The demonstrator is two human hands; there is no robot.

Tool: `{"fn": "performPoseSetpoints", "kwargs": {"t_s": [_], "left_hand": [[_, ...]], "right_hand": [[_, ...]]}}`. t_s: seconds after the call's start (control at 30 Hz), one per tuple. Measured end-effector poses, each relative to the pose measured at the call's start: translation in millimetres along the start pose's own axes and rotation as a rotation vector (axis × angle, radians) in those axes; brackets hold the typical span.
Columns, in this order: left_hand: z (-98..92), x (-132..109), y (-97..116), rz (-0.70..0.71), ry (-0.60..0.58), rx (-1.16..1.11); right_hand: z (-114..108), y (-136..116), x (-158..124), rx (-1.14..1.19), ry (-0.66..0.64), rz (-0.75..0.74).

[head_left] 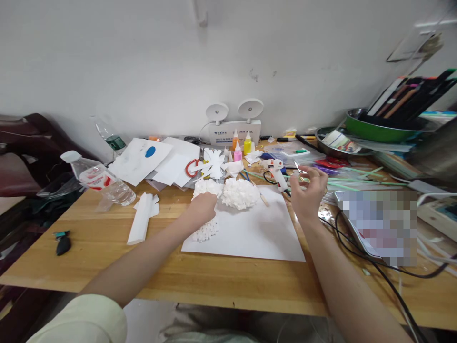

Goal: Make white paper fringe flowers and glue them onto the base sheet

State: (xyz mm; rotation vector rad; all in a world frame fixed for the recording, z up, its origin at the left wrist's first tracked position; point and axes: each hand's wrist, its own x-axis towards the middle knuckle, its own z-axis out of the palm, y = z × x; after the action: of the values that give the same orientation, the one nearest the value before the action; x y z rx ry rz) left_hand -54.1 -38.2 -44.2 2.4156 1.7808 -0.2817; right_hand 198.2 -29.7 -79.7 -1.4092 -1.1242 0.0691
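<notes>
My left hand (204, 208) is closed over a bumpy white piece (207, 187), and its fingertips are hidden. Below it lies another rough white piece (206, 231). A rounder white clump (240, 193) rests just right of the hand. All of these lie on or beside a white sheet of paper (259, 238). To the right, my right hand (310, 188) is raised with bent fingers around a small pointed metal tool (297, 166), whose kind I cannot make out. A white glue gun (277, 175) lies beyond that hand, on its left.
Scissors (191, 168), paper cutouts (214, 164) and paint bottles (247, 143) crowd the back. A water bottle (102, 181) leans at the left near a folded paper (140, 221). A blurred-out device (378, 228), cables (396, 293) and a green bowl (382, 127) occupy the right.
</notes>
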Motion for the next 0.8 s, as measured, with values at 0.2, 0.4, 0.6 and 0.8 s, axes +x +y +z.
{"fn": "performPoseSetpoints", "kwargs": {"t_s": [0.2, 0.4, 0.6, 0.8], "left_hand": [[-8.7, -10, -10, 0.032, 0.013, -0.072], [-10.2, -18, -29, 0.113, 0.181, -0.203], [13.6, -22, -32, 0.204, 0.314, -0.257], [28.2, -21, -34, 0.190, 0.346, -0.174]], "right_hand": [[-1, 0, -1, -0.005, -0.014, -0.005], [0, -2, -3, 0.004, -0.040, 0.005], [4, -22, -18, 0.056, -0.211, -0.079], [15, -51, -56, 0.179, -0.587, -0.268]]}}
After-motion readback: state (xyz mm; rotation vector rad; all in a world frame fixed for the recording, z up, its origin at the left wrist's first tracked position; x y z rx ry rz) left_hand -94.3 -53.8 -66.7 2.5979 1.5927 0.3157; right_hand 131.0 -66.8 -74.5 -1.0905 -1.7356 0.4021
